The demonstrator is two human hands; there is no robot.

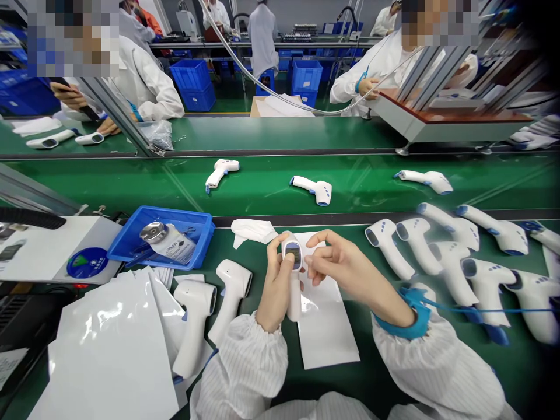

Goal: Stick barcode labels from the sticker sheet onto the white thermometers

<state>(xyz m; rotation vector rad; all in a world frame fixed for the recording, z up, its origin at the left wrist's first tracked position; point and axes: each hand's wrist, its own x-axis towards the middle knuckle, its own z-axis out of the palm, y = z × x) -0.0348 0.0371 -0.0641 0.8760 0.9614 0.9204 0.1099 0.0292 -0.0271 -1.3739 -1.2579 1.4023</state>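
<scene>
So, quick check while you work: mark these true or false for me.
1. The left hand grips a thermometer. True.
2. The right hand holds a screwdriver. False: it holds no tool; its fingers are at the thermometer.
3. A blue strap circles the right wrist. True.
4. The blue tray is empty. False: a silver-capped bottle lies in it.

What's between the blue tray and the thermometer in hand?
Head view: a crumpled white wipe on the green conveyor belt, between the blue tray and the infrared thermometer.
</scene>
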